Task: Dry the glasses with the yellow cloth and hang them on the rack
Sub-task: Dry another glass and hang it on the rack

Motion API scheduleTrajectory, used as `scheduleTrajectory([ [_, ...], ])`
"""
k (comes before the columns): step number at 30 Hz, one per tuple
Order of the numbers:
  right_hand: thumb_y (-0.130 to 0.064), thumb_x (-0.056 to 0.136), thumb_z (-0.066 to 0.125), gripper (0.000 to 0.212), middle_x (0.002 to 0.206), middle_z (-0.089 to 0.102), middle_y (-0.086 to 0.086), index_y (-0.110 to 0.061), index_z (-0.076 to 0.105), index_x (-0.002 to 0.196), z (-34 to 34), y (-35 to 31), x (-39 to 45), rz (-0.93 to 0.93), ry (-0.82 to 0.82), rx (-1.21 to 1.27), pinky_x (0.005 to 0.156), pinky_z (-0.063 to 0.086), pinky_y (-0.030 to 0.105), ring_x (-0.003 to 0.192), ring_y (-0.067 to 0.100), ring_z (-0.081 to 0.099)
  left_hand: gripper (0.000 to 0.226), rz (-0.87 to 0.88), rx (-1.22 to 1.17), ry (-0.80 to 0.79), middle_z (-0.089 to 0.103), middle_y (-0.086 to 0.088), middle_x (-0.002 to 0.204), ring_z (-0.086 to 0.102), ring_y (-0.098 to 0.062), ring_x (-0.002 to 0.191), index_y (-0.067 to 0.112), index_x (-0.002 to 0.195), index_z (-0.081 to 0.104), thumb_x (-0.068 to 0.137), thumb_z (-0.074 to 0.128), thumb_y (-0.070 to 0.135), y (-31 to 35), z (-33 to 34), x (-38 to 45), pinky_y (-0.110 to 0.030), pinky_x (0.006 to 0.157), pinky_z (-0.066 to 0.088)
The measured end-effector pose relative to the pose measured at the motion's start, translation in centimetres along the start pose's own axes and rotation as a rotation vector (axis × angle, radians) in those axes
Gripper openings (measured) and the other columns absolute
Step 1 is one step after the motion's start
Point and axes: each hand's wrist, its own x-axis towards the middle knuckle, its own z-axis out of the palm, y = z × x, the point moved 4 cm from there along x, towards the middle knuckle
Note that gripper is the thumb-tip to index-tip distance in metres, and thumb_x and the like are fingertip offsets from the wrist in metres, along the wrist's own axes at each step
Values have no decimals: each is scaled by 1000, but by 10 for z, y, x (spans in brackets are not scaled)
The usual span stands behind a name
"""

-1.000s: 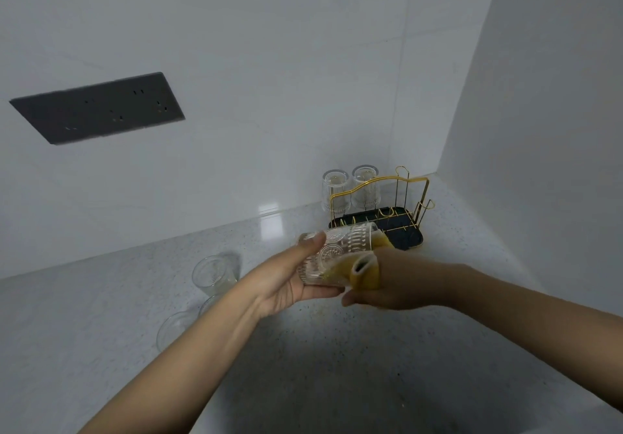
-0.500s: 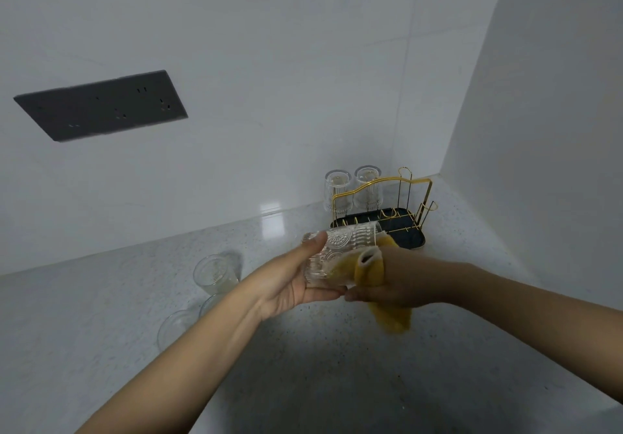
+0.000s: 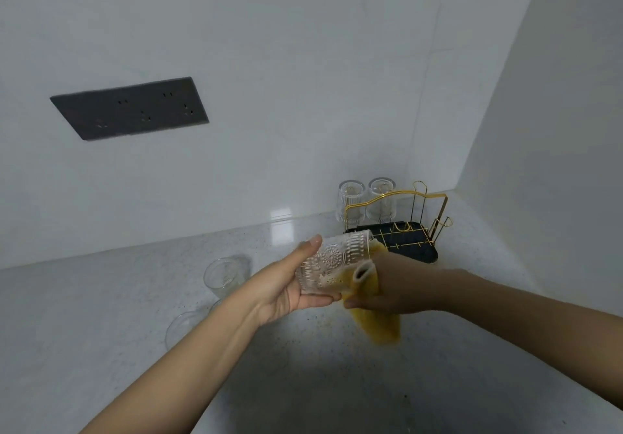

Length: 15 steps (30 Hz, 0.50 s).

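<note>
My left hand (image 3: 286,288) grips a patterned clear glass (image 3: 337,261) held sideways above the counter, its mouth turned to the right. My right hand (image 3: 394,285) holds the yellow cloth (image 3: 374,319), part of it pushed into the glass mouth and a loose end hanging below the hand. Behind them stands the gold wire rack (image 3: 397,221) on its black tray, with two ribbed glasses (image 3: 350,201) hung upside down at its back left. Two more clear glasses (image 3: 224,276) sit on the counter to the left, one partly hidden by my left forearm.
The speckled white counter (image 3: 101,315) runs into a corner, with white walls behind and to the right. A dark socket panel (image 3: 129,108) is set in the back wall at upper left.
The cloth's loose end has dropped out from my right hand and now hangs lower. The glass has stayed in my left hand, turned slightly.
</note>
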Motion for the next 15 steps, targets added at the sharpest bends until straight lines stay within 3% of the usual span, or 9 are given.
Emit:
scheduleTrajectory([
  [2,-36,91,52,39,119,60,6,-10,57,120,-4,0,2,-30,75,39,86,30,-4,98,12,57,60,-25,14,4,73,-19,99,73,-27,79,8,117,60,77,58,53,-2,0,1,-33,69,61],
  [3,-32,91,52,35,112,62,10,-6,59,114,-6,2,4,-13,98,113,79,34,-5,91,16,59,65,5,-2,-1,71,-21,106,73,-29,86,7,121,58,76,63,54,-2,1,0,-35,75,61],
  [6,-27,89,56,22,108,64,8,-16,62,106,-12,-2,5,46,151,535,83,50,20,96,23,62,84,170,-160,-77,61,-23,126,66,-36,105,11,133,46,63,89,29,-2,1,3,-44,86,57],
  [8,-26,87,57,18,113,63,3,-27,60,105,-11,0,5,105,130,805,90,49,30,104,18,60,70,272,-175,-41,62,-20,124,68,-33,101,15,128,49,67,83,10,-2,1,5,-44,80,59],
  [9,-26,88,56,16,112,62,-1,-30,58,103,-11,-1,4,100,96,790,87,49,25,102,12,59,59,293,-163,-28,64,-20,120,69,-32,97,14,123,51,70,77,8,-1,2,5,-44,77,60],
  [11,-29,90,53,18,105,58,-11,-29,56,108,-9,-9,-1,15,-26,482,78,49,13,92,1,56,48,265,-163,-46,68,-21,110,71,-32,90,9,111,58,69,81,12,2,7,1,-43,70,61],
  [13,-34,91,51,32,112,54,-13,-23,54,121,-5,-11,-2,-75,-68,102,88,44,11,96,-2,52,54,153,-147,-53,72,-19,101,72,-30,84,7,106,62,64,87,29,2,10,-1,-40,65,61],
  [15,-37,93,49,37,125,54,-8,-21,53,126,-4,-10,-1,-136,7,-124,100,32,15,110,3,49,56,18,-115,-3,73,-17,97,73,-27,79,6,111,62,70,75,41,0,10,0,-37,68,62],
])
